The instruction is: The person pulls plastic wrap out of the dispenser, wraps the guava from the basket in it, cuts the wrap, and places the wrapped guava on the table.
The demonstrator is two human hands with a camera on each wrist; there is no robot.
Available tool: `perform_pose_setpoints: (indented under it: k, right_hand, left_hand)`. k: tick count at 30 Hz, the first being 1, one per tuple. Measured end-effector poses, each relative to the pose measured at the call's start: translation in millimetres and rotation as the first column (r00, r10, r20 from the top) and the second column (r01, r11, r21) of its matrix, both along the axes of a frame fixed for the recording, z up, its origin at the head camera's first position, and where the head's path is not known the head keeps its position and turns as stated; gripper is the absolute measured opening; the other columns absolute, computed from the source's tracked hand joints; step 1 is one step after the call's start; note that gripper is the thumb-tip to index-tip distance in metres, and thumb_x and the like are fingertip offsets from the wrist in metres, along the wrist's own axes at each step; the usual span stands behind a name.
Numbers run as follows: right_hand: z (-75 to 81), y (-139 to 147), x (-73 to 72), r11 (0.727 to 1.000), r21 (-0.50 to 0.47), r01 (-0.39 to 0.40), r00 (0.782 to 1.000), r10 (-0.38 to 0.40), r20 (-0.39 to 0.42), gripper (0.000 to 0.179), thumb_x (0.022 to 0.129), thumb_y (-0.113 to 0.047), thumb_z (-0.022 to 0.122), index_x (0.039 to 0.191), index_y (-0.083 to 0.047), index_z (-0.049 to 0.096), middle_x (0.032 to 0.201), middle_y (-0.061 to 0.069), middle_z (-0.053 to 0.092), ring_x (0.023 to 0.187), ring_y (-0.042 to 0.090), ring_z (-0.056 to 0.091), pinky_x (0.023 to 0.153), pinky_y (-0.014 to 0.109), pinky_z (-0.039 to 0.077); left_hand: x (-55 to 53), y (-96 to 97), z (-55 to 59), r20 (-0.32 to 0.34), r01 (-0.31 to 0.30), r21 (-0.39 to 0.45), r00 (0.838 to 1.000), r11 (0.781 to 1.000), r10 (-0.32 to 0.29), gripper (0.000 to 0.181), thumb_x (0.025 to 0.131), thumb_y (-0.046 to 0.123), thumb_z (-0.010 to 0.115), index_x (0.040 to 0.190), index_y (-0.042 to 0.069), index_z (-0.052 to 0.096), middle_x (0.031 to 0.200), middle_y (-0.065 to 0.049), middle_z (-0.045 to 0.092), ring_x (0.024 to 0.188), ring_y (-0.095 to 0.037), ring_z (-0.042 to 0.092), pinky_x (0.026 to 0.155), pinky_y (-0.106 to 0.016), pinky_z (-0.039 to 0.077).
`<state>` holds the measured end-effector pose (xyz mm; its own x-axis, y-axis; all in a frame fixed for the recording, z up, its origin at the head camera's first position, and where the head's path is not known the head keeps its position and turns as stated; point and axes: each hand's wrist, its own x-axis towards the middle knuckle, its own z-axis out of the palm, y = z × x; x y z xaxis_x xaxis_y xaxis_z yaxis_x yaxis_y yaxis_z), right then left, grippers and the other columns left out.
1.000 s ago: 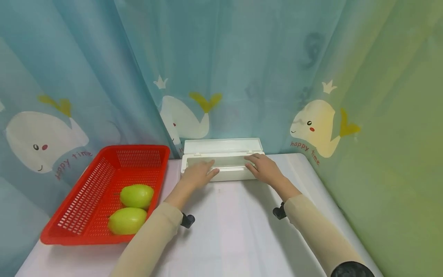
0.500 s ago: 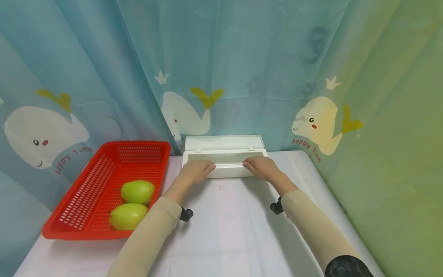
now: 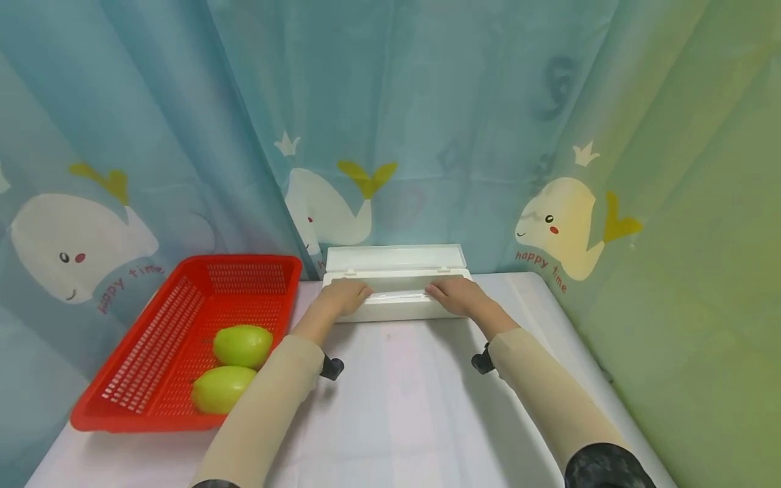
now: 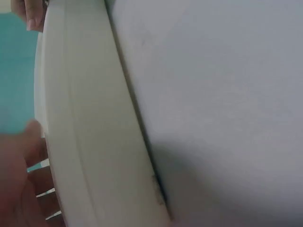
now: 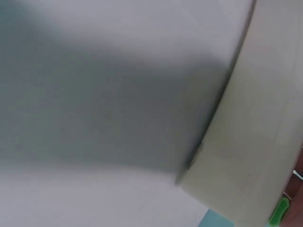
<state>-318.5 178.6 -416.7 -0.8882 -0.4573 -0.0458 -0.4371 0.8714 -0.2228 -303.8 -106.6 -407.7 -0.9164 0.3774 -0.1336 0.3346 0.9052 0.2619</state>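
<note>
A long white box point(image 3: 403, 310) stands at the back of the table with its lid point(image 3: 396, 256) tipped back. My left hand point(image 3: 343, 297) is at the front rim on the left, its fingers reaching over into the box. Those fingers point(image 4: 41, 182) show beyond the rim in the left wrist view, spaced apart, with the thumb near the edge. My right hand point(image 3: 456, 295) reaches over the rim on the right side in the same way. A small green thing point(image 5: 280, 210) shows beside its fingers in the right wrist view. I cannot tell what the hidden fingertips hold.
A red mesh basket point(image 3: 291, 291) stands at the left, holding two green-yellow fruits, one behind point(image 3: 243, 346) and one in front point(image 3: 221, 390). A blue whale-print curtain point(image 3: 427, 135) hangs close behind the box. A green curtain point(image 3: 702, 305) runs along the table's right edge.
Both hands have come down from above the open box onto its front rim, thumbs drawn in. Since half a second ago they have shifted slightly farther in. The box stays in place.
</note>
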Motion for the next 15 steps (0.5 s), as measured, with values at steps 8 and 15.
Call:
perform_pose_setpoints:
  k: [8,15]
  right_hand:
    - [2.7,-9.9,-13.0,0.998,0.026,0.049,0.998,-0.05,0.044,0.036,0.104,-0.029,0.044,0.122,-0.014,0.071,0.122,0.006,0.07,0.119,0.031,0.061,0.101,0.048,0.047]
    - [2.5,-20.8,-16.2,0.987,0.076,0.139,0.988,-0.144,0.057,0.034,0.103,-0.028,0.046,0.123,-0.018,0.072,0.123,0.004,0.07,0.119,0.031,0.062,0.096,0.049,0.05]
  left_hand:
    - [-23.1,1.1,5.2,-0.047,0.016,-0.076,0.999,0.997,-0.02,0.019,0.094,0.018,0.069,0.111,0.014,0.077,0.112,-0.006,0.073,0.102,-0.028,0.066,0.091,-0.046,0.053]
    - [-32.9,7.2,0.4,-0.107,0.034,-0.191,0.993,0.981,-0.055,0.021,0.088,0.008,0.072,0.104,0.02,0.079,0.108,-0.001,0.074,0.091,-0.023,0.067,0.081,-0.042,0.056]
